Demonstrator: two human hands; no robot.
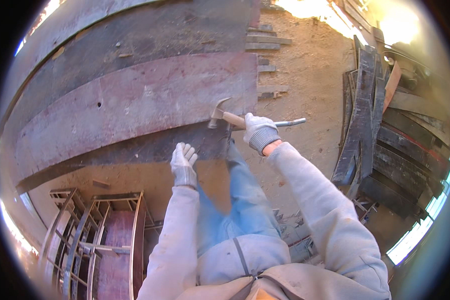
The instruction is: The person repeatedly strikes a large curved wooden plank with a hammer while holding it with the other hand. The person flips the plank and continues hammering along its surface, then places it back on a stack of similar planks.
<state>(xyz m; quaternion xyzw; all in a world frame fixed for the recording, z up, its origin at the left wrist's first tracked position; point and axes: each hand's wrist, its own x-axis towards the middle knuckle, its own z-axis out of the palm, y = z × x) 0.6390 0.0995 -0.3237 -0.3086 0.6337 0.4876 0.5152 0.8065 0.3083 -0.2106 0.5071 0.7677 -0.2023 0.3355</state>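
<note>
My right hand, in a pale knit glove with a grey ribbed cuff, is wrapped round the handle of a claw hammer. The hammer's metal head and curved claw hang over the edge of a reddish-brown panel. Past the other side of my fist sticks out a grey, rod-like end; whether it belongs to the hammer I cannot tell. My left hand, gloved alike, is held before the panel's near side with its fingers curled in. Anything inside those fingers is hidden.
More dark boards lie beyond the panel. Short wood strips jut out over sandy ground. At right, long dark planks are heaped beside a stack of boards. Wooden frames stand at lower left.
</note>
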